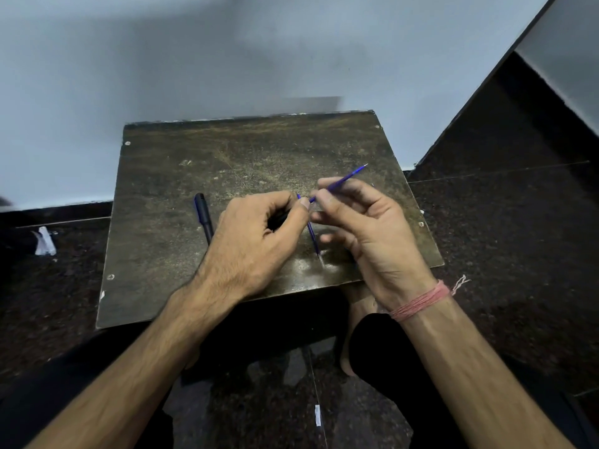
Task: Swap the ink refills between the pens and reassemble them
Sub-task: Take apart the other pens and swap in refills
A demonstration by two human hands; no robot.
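The fingers [324,189] of the right hand [372,234] pinch a thin blue refill [346,178] near its lower end, so that it slants up and away to the right with its fine tip in the air over the worktop [181,273]. Just beside them, the left hand [256,234] is curled into a loose fist, its thumb and forefinger closed at the meeting point of the two hands; something dark sits inside that fist, but I cannot tell what it is. A second blue refill [312,236] runs down from between the two hands toward the near edge, its pale tip close to a shiny patch on the surface; whether the left fingers actually grip its upper end I cannot make out. Off to the left, apart from both hands, a black pen [203,217] lies flat on the worktop, partly hidden behind the left wrist. The right wrist wears a wound pink thread [421,301]. The worktop itself is a small, dark, scuffed board with screws at its corners, set against a pale wall [162,76], with dark speckled floor [502,254] around it and a scrap of white paper [44,241] lying on the floor to the left.
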